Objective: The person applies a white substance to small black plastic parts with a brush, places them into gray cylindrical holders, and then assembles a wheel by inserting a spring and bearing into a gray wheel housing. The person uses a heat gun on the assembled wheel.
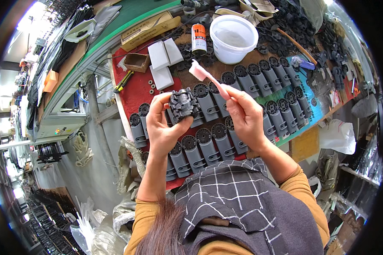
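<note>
while the left hand [162,127] grips a knobbly black part [184,104], fingers curled round its left side and thumb pressed along its lower right, the right hand [244,112] is closed up as well, pinching the handle of a pink brush [213,80] between thumb and fingers. two hands, both clamped tight on what they carry! and look at that brush: its head tips up and to the left, above the black part and apart from it. as for the black part, it's up over the red-covered workbench [134,91], near the middle of the view, with grey housings [208,102] behind and beneath it. on to the poses: the left forearm rises almost straight up from below, while the right forearm slants in from the lower right, its hand angled toward the left one. mustard sleeves [302,191] leave both forearms bare. round the hands, those housings line up in rows, each with a round black end pointing away from the person. further back, an orange spray can [198,39] stands just beside a white tub [232,55], white boxes [159,57] sit to the left of the can, and a yellow cutter [123,81] lies near the bench's left edge.
</note>
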A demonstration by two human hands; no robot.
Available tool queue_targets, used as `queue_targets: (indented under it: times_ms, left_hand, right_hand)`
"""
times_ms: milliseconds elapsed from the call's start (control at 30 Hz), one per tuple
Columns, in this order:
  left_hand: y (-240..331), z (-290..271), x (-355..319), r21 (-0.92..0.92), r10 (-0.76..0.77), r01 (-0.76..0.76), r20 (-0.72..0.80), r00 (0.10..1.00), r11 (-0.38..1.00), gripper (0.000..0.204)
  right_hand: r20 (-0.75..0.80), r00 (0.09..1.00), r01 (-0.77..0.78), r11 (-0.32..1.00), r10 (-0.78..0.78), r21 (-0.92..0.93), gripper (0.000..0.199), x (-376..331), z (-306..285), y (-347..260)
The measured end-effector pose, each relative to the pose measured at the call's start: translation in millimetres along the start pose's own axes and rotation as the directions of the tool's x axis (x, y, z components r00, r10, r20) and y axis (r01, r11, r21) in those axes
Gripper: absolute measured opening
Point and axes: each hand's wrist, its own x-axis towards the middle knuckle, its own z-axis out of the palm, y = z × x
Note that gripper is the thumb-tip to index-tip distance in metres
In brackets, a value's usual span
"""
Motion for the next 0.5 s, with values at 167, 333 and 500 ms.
queue_targets:
  times_ms: [167,333,500]
  left_hand:
    - [-3,28,-8,-0.351,-0.140,0.136,0.013,0.990,0.926,0.050]
    - [15,9,6,-0.230,-0.449,0.500,0.242,0.860,0.835,0.049]
    - [8,-15,24,0.116,-0.441,0.428,0.346,0.829,0.896,0.044]
  right_hand:
    - [0.400,0.864,-0.497,0.634,0.304,0.592,0.059,-5,23,-10]
    - [0.480,0.821,-0.464,0.851,0.309,0.247,0.046,11,7,-7]
    - [0.451,0.840,-0.414,0.894,0.302,0.173,0.042,13,3,1]
